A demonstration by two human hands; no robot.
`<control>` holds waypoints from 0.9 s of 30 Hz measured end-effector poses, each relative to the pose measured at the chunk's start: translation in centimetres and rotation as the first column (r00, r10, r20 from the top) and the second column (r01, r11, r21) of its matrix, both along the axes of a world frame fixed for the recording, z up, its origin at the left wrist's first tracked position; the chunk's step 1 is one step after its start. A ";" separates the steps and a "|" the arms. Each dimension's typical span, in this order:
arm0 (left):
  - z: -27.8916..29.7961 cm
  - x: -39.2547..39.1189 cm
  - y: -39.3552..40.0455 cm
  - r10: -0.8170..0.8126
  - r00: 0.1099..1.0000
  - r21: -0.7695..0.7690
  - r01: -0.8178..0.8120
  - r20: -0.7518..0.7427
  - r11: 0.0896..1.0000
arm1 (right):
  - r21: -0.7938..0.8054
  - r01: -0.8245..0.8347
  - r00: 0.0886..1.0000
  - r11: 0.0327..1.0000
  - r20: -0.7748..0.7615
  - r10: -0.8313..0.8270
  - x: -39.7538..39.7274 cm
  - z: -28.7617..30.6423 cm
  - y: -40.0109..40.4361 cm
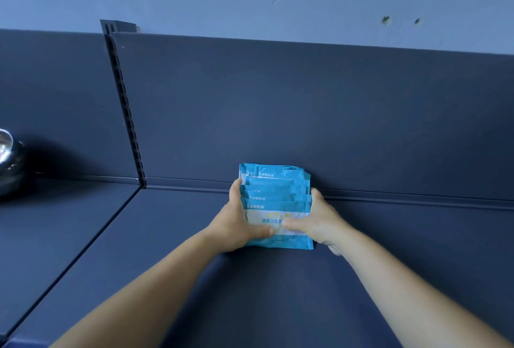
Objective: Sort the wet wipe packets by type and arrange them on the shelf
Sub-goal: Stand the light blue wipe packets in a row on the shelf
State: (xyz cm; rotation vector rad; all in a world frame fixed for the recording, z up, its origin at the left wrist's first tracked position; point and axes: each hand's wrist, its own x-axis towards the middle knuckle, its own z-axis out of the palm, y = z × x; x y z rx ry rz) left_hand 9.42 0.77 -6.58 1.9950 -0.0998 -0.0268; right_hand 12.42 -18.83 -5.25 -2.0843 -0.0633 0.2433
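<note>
The row of wet wipe packets [274,203] lay on the shelf [250,292] with its far end touching the back panel [306,111] and its long axis running straight out from that panel toward the person. Both hands flanked it evenly, neither nearer than the other: the left hand [239,222] pressed on the row's left side, the right hand [317,222] on its right side, so the packets sat squarely between the two grips. Each grip was closed on the row, fingers [236,189] along the edges and both thumbs laid across the face of the nearest packet. Any coming push would likely run along that axis, toward the panel.

The packets looked alike: teal-blue wrappers with a pale front panel, a yellow emblem and blue print, overlapped like shingles, each leaning on the one behind. A shiny metal bowl [8,164] sat well to the left of the panel's slotted upright [126,108].
</note>
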 end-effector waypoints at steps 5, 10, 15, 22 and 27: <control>0.1 -0.1 -0.4 0.031 0.999 -0.076 -0.027 0.043 0.997 | 0.148 -0.024 1.000 0.989 -0.012 0.026 0.1 0.0 0.2; 0.1 -0.6 -1.2 0.072 0.990 -0.128 -0.056 0.118 0.990 | 0.271 -0.034 0.999 0.962 -0.008 0.038 0.0 -0.2 0.3; 0.7 0.3 -1.7 0.125 0.972 -0.077 -0.111 0.201 0.991 | 0.055 0.007 0.953 0.998 0.303 -0.023 -0.3 0.9 1.2; 0.5 0.6 -0.9 0.123 0.991 -0.095 -0.118 0.052 0.988 | 0.111 -0.114 0.990 0.987 0.098 0.104 0.3 0.5 0.8; 0.6 0.1 -1.0 0.131 0.975 -0.073 -0.120 0.180 0.990 | 0.128 -0.111 0.979 0.986 0.183 0.086 -0.1 0.3 1.1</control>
